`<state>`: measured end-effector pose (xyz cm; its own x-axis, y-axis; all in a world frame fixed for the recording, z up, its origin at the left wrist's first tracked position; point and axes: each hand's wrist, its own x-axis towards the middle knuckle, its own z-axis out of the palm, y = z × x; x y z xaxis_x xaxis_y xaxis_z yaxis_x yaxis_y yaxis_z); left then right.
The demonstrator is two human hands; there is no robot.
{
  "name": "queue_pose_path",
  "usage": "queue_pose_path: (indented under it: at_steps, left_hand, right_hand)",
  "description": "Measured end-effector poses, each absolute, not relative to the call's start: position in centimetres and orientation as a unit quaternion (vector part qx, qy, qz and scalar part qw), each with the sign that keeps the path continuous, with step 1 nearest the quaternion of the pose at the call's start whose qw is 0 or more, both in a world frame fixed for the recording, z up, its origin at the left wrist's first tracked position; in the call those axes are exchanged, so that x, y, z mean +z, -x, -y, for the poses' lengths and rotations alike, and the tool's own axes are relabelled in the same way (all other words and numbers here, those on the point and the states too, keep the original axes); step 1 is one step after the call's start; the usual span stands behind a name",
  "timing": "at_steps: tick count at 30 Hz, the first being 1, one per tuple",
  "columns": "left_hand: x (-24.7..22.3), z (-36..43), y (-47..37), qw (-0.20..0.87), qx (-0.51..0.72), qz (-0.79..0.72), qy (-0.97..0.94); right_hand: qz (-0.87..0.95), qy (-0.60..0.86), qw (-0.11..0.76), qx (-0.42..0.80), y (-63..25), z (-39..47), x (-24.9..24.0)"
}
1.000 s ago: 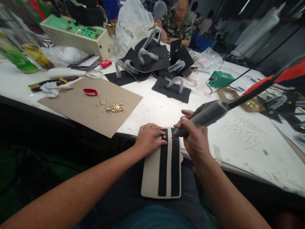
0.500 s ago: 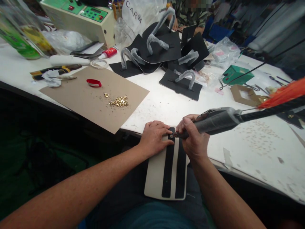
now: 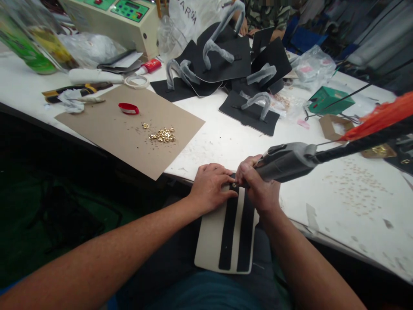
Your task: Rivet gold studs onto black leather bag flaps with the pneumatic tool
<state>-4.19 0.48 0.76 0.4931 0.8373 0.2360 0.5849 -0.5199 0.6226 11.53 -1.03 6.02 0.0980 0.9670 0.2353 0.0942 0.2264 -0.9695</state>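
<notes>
A pale panel with two black strips rests on the person's lap against the table edge. My left hand lies on its top left part, fingers spread, thumb and fingertips beside a small metal piece on the left strip. My right hand is wrapped round a dark powered hand tool, whose tip points at the metal piece; the fingers partly hide the tip. A black cable with orange wrapping runs from the tool to the right.
Gold hardware and a red ring lie on a brown board. Black panels with wrapped handles are piled behind. A green box and a cream machine stand farther back. A person's hands show across the table.
The view has shifted slightly. The tool's body has tilted a little and moved slightly left with my right hand, and its tip is now more hidden. My left hand stays on the panel.
</notes>
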Motion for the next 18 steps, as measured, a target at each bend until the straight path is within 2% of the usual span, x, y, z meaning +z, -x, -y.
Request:
queue_pose_path:
  at_steps: [7, 18]
  left_hand:
    - [0.47, -0.39, 4.22, 0.234, 0.272, -0.426, -0.831]
    - [0.51, -0.34, 4.26, 0.242, 0.271, -0.426, -0.828]
  right_hand:
    - [0.593, 0.447, 0.540, 0.396, -11.93, 0.49, 5.14]
    - [0.533, 0.421, 0.598, 0.427, -11.98, 0.44, 4.89]
